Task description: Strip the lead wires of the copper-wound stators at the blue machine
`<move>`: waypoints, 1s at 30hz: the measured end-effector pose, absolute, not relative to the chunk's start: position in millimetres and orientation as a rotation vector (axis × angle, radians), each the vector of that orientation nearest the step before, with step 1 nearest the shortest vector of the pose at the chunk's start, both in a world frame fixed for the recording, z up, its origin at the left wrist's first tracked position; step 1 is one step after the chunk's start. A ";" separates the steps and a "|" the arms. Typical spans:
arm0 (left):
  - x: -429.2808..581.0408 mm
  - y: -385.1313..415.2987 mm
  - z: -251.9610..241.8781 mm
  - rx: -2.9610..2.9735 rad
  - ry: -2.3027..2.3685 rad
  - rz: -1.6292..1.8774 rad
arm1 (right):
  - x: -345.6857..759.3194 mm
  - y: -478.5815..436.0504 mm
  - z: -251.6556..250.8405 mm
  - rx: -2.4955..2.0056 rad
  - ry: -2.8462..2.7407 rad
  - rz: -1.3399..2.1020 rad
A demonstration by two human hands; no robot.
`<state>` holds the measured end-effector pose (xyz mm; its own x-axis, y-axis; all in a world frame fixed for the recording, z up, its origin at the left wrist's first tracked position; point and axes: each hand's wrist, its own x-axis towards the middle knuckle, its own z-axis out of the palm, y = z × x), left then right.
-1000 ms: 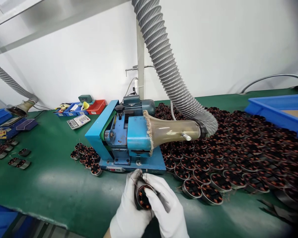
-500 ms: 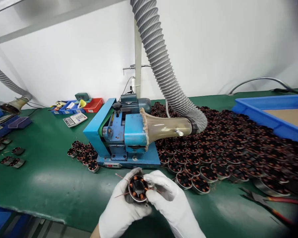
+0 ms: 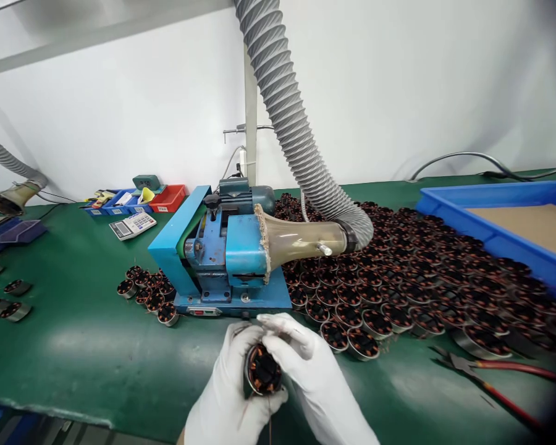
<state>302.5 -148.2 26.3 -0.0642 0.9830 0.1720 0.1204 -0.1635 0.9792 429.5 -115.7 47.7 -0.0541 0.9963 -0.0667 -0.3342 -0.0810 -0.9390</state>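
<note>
A round motor stator with copper windings, a dark core and a metal rim is in my white-gloved left hand. The fingers of that hand wrap around its left side, and the thumb lies below it. Thin lead wires stick out near its lower edge. My right hand, also gloved, is at the stator's upper right edge with thumb and index finger close together. What lies between those fingertips is hidden. Just beyond both hands stands a blue belt grinding machine with a motor and a clear suction hood.
Many similar stators cover the bench right of the machine, and several more sit to its left. Red-handled pliers lie at the right. A blue tray, a calculator, a red bin and a grey hose are further back.
The stator has turned and tilted in my left hand, and its wires now point downward instead of left. My right fingers have shifted up along its edge. The view has swung slightly right.
</note>
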 end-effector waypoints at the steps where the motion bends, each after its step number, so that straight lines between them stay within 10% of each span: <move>1: 304.1 -147.7 29.4 1.431 1.241 1.348 | 425.1 -114.4 47.4 -1.016 -0.945 1.389; 30: 330.4 -66.6 4.8 1.176 1.357 1.423 | 410.1 -53.1 9.3 -1.153 -1.131 0.990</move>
<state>330.4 -66.6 4.8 -0.2220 0.9714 0.0837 0.0374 -0.0773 0.9963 410.1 -53.1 9.3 0.1704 0.9744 0.1467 -0.0165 0.1517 -0.9883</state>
